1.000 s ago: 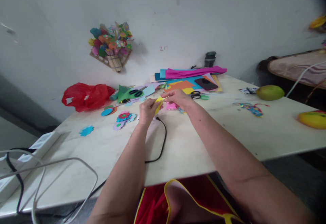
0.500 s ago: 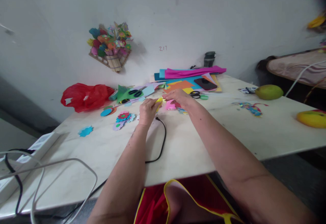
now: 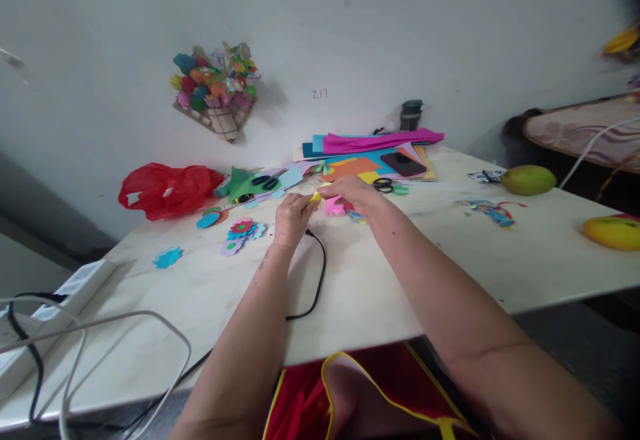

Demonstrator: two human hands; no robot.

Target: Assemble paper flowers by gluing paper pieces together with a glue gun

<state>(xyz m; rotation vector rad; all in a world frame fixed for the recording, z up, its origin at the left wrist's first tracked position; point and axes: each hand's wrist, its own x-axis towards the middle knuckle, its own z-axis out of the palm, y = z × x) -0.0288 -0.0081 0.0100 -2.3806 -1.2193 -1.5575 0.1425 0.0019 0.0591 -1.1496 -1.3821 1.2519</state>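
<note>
My left hand (image 3: 293, 219) is closed on a small yellow piece (image 3: 315, 197), perhaps paper; its shape is mostly covered by fingers. From the other side my right hand (image 3: 347, 192) reaches over with bent fingers, its tips meeting the same yellow piece. Under the right palm lies a bright pink item (image 3: 335, 206) on the table. To the left of my left hand sit layered paper flowers (image 3: 242, 228) in red, blue and lilac, with a blue scalloped paper cutout (image 3: 169, 257) farther left.
Behind my hands are black-handled scissors (image 3: 383, 185), a second pair of scissors (image 3: 267, 180), coloured sheets (image 3: 350, 170) and a phone (image 3: 403, 164). A red plastic bag (image 3: 170, 190) rests at the back left. A black cable (image 3: 323, 280) runs between my arms. Mangoes (image 3: 529, 180) lie right.
Both hands stay almost in place. My left fingers have shifted slightly, and the yellow piece now shows less between the fingertips.
</note>
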